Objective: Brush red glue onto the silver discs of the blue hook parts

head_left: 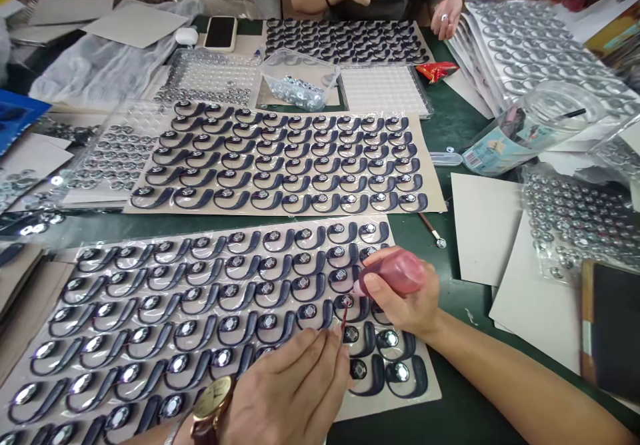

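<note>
Red squeeze bottle (pixel 399 272) is held over the right-hand edge of the near card sheet (pixel 365 405), wrapped by the thumb and curled fingers of the right hand (pixel 417 308). Its long axis is laid crosswise, slightly slanted, with the nozzle (pixel 357 289) pointed left and a little toward the wearer, and the broad base turned to the right side of the tabletop (pixel 430 426). Near the nozzle, a thin red stick (pixel 345 317) is pinched at the fingertips of the left hand (pixel 295 378), whose fingers are pressed together; the stick is aimed at the sheet's far edge. Its tip is set at the round end of one dark curved piece (pixel 361 304), though whether contact is made cannot quite be told. Close work on that single piece is judged to be in hand; a steady tip and a light squeeze seem called for next. Beyond, similar pieces are ranged on a second card sheet (pixel 433 198).
</note>
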`<state>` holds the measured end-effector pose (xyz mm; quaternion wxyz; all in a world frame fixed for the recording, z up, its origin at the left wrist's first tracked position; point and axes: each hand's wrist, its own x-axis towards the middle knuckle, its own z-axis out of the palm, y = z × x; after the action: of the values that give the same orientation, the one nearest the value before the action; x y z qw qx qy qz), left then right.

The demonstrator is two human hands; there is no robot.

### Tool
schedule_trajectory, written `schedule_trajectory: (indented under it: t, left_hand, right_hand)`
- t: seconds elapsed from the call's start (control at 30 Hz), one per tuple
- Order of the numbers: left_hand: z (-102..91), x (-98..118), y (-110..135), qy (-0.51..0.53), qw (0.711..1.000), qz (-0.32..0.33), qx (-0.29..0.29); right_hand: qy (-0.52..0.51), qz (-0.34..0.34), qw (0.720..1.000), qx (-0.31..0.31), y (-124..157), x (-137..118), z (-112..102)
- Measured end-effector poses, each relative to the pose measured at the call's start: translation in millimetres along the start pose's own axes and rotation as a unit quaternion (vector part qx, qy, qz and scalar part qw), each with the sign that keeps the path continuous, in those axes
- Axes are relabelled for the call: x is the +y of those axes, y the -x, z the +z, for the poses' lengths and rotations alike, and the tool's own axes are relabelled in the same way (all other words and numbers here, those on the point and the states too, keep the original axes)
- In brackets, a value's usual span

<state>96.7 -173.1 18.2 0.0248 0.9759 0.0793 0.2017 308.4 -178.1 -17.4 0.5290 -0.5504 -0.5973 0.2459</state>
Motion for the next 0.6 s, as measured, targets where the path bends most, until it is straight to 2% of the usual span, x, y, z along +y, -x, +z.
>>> schedule_trajectory:
  t: [0.23,0.43,0.6]
  left_hand:
    - [1.5,0.4,1.9,0.005,1.0,-0.003,0.002]
    - [-0.5,-1.8,-2.9,0.011,1.0,-0.011,0.012]
    - [0.9,-0.7,-2.2,0.025,0.998,-0.045,0.026]
  right_hand:
    - [0.017,0.06,0.998,-0.031,-0.9,0.8,-0.7]
    - [0.022,0.058,0.997,-0.049,0.1,2.4,-0.3]
    - [0.065,0.043,0.996,-0.041,-5.0,-4.0,-3.6]
